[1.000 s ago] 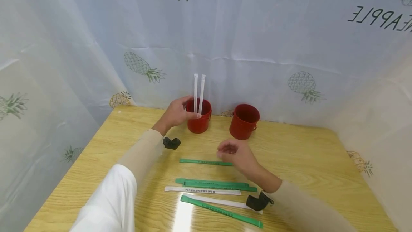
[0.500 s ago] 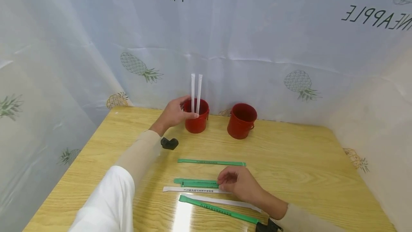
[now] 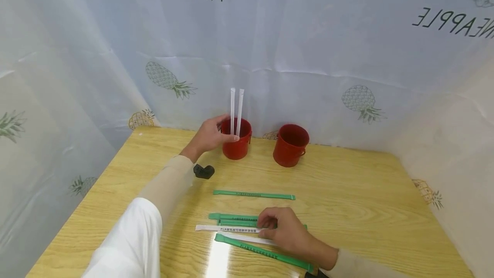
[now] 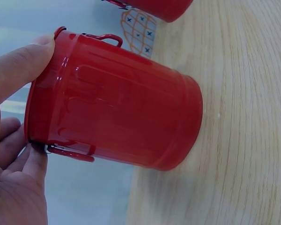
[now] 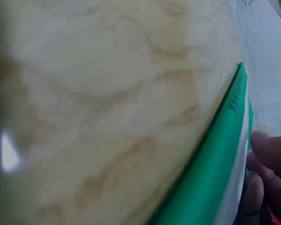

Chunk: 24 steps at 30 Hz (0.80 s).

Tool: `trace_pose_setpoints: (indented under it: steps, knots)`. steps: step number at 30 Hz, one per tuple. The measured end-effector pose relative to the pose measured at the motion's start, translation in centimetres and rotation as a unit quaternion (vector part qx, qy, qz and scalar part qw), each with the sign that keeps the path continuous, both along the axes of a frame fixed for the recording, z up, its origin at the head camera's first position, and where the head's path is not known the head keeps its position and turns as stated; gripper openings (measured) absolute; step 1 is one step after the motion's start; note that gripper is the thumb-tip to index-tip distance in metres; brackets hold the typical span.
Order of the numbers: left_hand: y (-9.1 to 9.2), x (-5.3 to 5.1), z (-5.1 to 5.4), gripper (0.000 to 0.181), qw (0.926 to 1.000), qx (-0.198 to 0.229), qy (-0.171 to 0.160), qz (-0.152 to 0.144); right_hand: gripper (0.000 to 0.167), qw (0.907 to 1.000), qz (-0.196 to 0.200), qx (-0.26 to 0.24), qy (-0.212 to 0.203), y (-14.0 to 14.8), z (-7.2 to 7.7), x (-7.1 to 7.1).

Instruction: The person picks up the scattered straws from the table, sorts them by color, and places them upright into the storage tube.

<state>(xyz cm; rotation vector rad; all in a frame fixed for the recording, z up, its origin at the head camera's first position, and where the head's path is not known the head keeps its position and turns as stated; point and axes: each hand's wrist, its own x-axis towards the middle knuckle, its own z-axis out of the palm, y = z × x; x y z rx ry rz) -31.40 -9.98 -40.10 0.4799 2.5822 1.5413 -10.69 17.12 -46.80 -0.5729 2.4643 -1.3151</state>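
My left hand (image 3: 210, 135) grips the rim of a red bucket (image 3: 235, 150), thumb on the near side and fingers behind. Two white paper-wrapped straws (image 3: 240, 110) stand in that bucket. In the left wrist view the same bucket (image 4: 122, 98) shows its side handles. Low on the table, my right hand (image 3: 289, 231) has its thumb and forefinger around a white paper-wrapped straw (image 3: 227, 228), apparently pinching it; the fingers hide its right part. In the right wrist view, the fingertips (image 5: 269, 149) are beside a green-wrapped straw (image 5: 220, 164) and a white one, and the contact is partly hidden.
A second red bucket (image 3: 290, 151) stands to the right. Several green-wrapped straws lie across the table, one (image 3: 252, 194) apart and farther back, another (image 3: 262, 252) nearest. A black object (image 3: 203, 171) is by the left forearm. A pineapple-print curtain (image 3: 308, 55) hangs behind.
My right hand has come down toward the near side of the table, from the single green-wrapped straw to the white one. My left hand stays on the bucket.
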Motion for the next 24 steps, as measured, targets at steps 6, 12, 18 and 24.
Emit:
trace_pose_setpoints:
  steps: [6, 12, 18, 24]
  knots:
    - [0.0, 0.0, 0.1, 0.080, 1.0000, 0.001, -0.002, -0.001, 0.015, 0.9994, 0.000, 0.009, 0.032, -0.3, -0.5, 0.2]
    - [-0.1, 0.0, 0.0, 0.080, 1.0000, -0.002, 0.003, -0.004, 0.020, 0.9979, 0.000, 0.026, 0.059, -0.5, -0.6, 0.2]
    - [-0.1, 0.0, 0.1, 0.081, 1.0000, 0.003, 0.001, -0.003, 0.019, 0.9931, 0.022, 0.075, 0.087, -0.6, -0.1, 0.0]
    - [0.0, 0.1, 0.1, 0.080, 1.0000, 0.002, -0.001, -0.003, 0.016, 0.9770, 0.083, 0.150, 0.127, -0.8, 0.8, 0.0]
